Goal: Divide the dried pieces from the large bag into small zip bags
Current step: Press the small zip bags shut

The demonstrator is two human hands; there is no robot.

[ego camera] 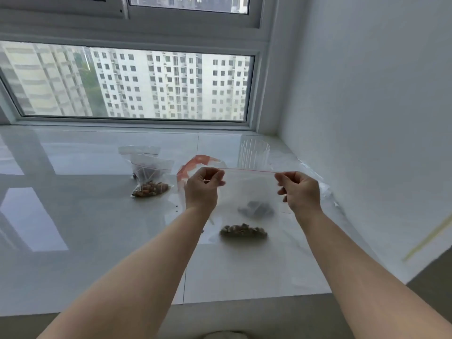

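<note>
Beneath the window (127, 81), a glossy white sill (73, 216) holds zip bags (149, 172).

I see a clear zip bag (249, 192) with a thin red seal line along its top. Brown dried pieces (243, 231) sit at its bottom. A second clear bag (150, 172), also red-lined, holds tan and brown pieces. The large bag (195, 165) behind is clear with an orange-red patch. The table (85, 216) is glossy white with faint grey seams.
</note>
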